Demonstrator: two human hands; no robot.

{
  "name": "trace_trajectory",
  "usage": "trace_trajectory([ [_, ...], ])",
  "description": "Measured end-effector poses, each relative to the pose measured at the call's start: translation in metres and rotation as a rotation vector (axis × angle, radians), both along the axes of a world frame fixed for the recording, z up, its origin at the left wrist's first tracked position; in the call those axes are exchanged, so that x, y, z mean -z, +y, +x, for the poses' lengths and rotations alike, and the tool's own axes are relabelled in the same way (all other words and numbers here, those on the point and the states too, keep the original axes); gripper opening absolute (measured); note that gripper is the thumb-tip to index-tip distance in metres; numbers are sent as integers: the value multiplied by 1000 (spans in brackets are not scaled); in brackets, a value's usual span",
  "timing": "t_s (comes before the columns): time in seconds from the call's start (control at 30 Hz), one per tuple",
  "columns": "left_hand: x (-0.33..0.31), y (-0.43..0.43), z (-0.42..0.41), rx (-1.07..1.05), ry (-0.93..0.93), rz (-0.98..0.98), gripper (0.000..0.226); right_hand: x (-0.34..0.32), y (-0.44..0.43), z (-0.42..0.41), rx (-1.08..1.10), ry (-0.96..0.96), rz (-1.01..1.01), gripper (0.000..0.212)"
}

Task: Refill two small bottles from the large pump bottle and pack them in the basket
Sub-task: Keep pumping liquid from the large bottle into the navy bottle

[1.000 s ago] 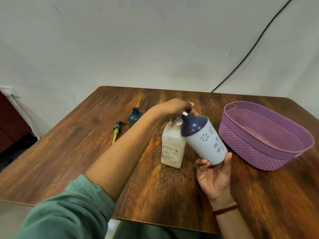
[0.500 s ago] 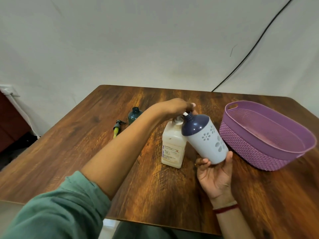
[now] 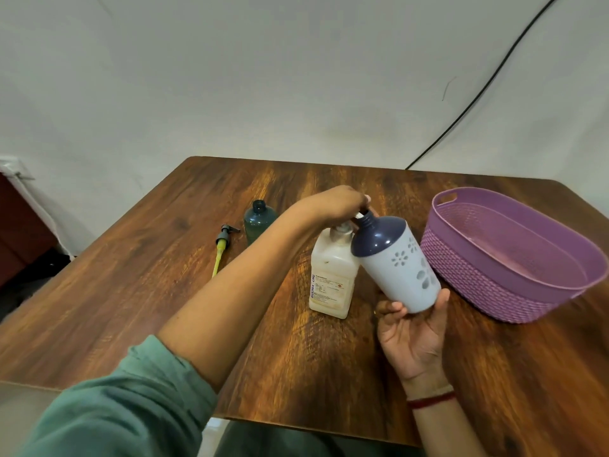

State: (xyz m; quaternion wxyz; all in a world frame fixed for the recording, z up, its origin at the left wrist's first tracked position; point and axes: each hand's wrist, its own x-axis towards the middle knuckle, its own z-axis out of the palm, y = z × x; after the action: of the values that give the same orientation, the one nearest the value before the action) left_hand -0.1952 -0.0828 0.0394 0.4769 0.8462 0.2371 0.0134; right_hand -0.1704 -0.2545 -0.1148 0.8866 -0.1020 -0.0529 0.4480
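Observation:
A large cream pump bottle point(image 3: 333, 278) stands in the middle of the wooden table point(image 3: 164, 291). My left hand point(image 3: 336, 204) rests on top of its pump head, fingers closed over it. My right hand point(image 3: 412, 334) holds a white bottle with a dark blue top and flower pattern point(image 3: 395, 262) from below, tilted left so its open neck meets the pump spout. A small dark teal bottle point(image 3: 258, 219) stands uncapped at the back left. Its pump cap with a yellow tube point(image 3: 221, 249) lies beside it. The purple basket point(image 3: 468, 258) sits at the right with nothing in it.
A black cable point(image 3: 478, 94) runs down the white wall to the table's far edge. A dark red cabinet point(image 3: 19, 225) stands at the far left beyond the table. The near table edge lies just in front of me.
Almost nothing has moved. My left hand stays on the pump head and the white bottle stays tilted against the spout.

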Motion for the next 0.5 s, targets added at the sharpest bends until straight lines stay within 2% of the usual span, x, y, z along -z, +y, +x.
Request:
trace_trajectory([
  [0.13,-1,0,1,2,23,16,26,-3,0,1,17,-18,-27,94],
  [0.33,-8,3,-3,56,31,14,33,-4,-1,1,0,-73,-36,76],
  [0.43,0,1,0,1,-1,-70,25,-1,-1,4,1,-56,-17,75],
  [0.5,2,-1,0,-17,1,-59,21,0,-3,9,-3,-51,0,72],
])
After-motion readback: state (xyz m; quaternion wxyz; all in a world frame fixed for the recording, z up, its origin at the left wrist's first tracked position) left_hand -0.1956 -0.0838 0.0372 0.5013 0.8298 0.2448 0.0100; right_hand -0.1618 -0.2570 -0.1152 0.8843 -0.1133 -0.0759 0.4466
